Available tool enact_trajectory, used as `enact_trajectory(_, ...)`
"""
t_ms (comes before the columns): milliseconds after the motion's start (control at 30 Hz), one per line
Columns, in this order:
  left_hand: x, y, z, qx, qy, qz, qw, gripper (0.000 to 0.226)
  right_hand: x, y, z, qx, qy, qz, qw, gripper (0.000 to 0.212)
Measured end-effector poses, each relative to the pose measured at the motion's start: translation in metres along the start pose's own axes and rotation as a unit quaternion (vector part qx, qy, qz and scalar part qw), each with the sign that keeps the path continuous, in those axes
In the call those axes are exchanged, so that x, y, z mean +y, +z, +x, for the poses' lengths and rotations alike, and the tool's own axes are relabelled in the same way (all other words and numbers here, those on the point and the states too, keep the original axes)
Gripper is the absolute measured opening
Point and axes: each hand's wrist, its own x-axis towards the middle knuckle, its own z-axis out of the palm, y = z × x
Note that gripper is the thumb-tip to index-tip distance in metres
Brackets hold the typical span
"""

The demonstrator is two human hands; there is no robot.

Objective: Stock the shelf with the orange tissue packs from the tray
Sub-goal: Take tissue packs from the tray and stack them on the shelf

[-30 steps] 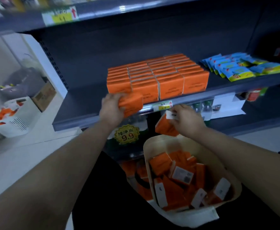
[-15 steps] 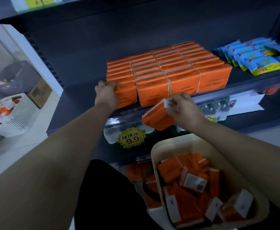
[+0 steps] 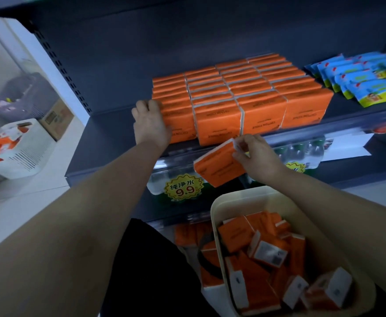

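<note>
Orange pack [image 3: 219,165] pinched by fingers [image 3: 244,144] of right hand [image 3: 259,160].

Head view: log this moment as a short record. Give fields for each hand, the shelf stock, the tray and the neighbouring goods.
left hand: holds the front-left pack at its left end, on the shelf
right hand: pinches a tilted pack below the shelf edge, above the tray
shelved packs: four orange columns, upright, packed close
loose packs: jumbled in the tray
blue and yellow packets: on the shelf, right of the orange block
</note>
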Motion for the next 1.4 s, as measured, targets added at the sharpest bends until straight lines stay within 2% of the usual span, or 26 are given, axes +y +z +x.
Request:
enact_trajectory(100,0.000,-0.013,-0.017,-0.023,0.050,-0.075,0.996,0.043,-0.007,0.004,-0.003,0.002,-0.005,0.005,1.000,0.029)
enact_trajectory(133,0.001,-0.017,-0.023,-0.072,0.050,-0.125,0.988,0.037,-0.010,0.005,-0.004,0.004,-0.008,0.007,1.000,0.029)
enact_trajectory(200,0.006,-0.026,-0.039,-0.215,0.032,-0.213,0.953,0.038,-0.019,0.005,-0.007,0.003,-0.022,0.002,1.000,0.031)
enact_trajectory(267,0.009,-0.028,-0.055,-0.290,0.051,-0.210,0.932,0.050,-0.030,0.005,-0.010,-0.004,-0.052,-0.017,0.999,0.033)
enact_trajectory(333,0.009,-0.024,-0.068,-0.279,0.076,-0.212,0.933,0.055,-0.040,0.007,-0.012,-0.010,-0.086,-0.041,0.995,0.035)
enact_trajectory(400,0.005,-0.019,-0.081,-0.265,0.074,-0.250,0.928,0.045,-0.050,0.006,-0.015,-0.008,-0.097,-0.050,0.994,0.043)
enact_trajectory(500,-0.004,-0.016,-0.095,-0.243,0.018,-0.297,0.923,0.025,-0.056,0.002,-0.021,-0.013,-0.092,-0.002,0.996,0.065)
enact_trajectory(600,-0.011,-0.020,-0.106,-0.233,-0.070,-0.377,0.893,0.024,-0.053,0.001,-0.024,-0.026,-0.082,0.013,0.996,0.082)
enact_trajectory(667,-0.018,-0.022,-0.111,-0.250,-0.119,-0.435,0.857,0.022,-0.051,0.006,-0.024,-0.029,-0.078,-0.005,0.997,0.074)
enact_trajectory(733,-0.023,-0.024,-0.112,-0.264,-0.152,-0.461,0.833,0.021,-0.052,0.010,-0.021,-0.031,-0.084,-0.015,0.996,0.055)
enact_trajectory(767,-0.025,-0.025,-0.112,-0.264,-0.152,-0.444,0.843,0.025,-0.055,0.011,-0.019,-0.030,-0.090,-0.034,0.995,0.049)
enact_trajectory(867,-0.024,-0.036,-0.099,-0.194,-0.047,-0.301,0.933,0.060,-0.072,0.010,-0.008,-0.004,-0.126,-0.168,0.978,0.049)
enact_trajectory(933,-0.023,-0.047,-0.085,-0.150,0.029,-0.265,0.952,0.073,-0.088,0.009,0.003,0.007,-0.156,-0.211,0.965,0.050)
enact_trajectory(1000,-0.027,-0.051,-0.069,-0.131,0.058,-0.219,0.965,0.062,-0.102,0.009,0.014,-0.003,-0.179,-0.192,0.965,0.054)
enact_trajectory(1100,-0.031,-0.056,-0.048,-0.113,0.041,-0.180,0.976,0.043,-0.108,0.001,0.029,-0.015,-0.168,-0.183,0.969,0.071)
enact_trajectory(1233,-0.032,-0.051,-0.024,-0.089,-0.019,-0.147,0.985,0.034,-0.092,-0.006,0.037,-0.010,-0.154,-0.284,0.946,0.080)
enact_trajectory(1400,-0.033,-0.023,-0.015,-0.099,-0.026,-0.098,0.990,0.034,-0.073,0.008,0.044,-0.084,-0.175,-0.368,0.909,0.085)
